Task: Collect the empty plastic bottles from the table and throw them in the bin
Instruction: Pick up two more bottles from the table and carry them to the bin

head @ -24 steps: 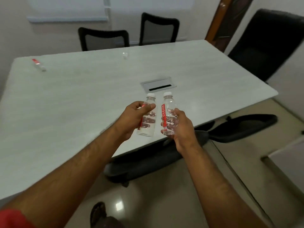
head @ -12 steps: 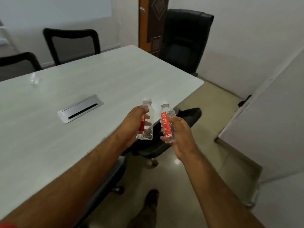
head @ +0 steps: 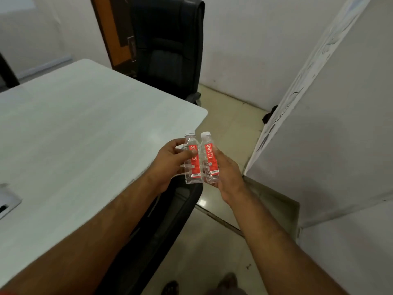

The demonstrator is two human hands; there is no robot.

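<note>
I hold two small clear plastic bottles with white caps and red labels, upright and side by side, touching each other. My left hand (head: 170,160) grips the left bottle (head: 193,165) with fingers curled round its front. My right hand (head: 228,173) grips the right bottle (head: 210,160) from behind and below. Both bottles hang in the air just past the near right corner of the white table (head: 85,135). No bin is in view.
A black office chair (head: 168,52) stands past the table's far corner, in front of a brown door (head: 110,28). Another black chair (head: 161,231) is tucked under the table edge below my arms. A white partition wall (head: 329,124) rises on the right. Tiled floor (head: 225,124) lies between table and wall.
My view has swung to the right, away from the table, toward the floor and the white wall. The two bottles have come together and now touch. Both hands keep their grips.
</note>
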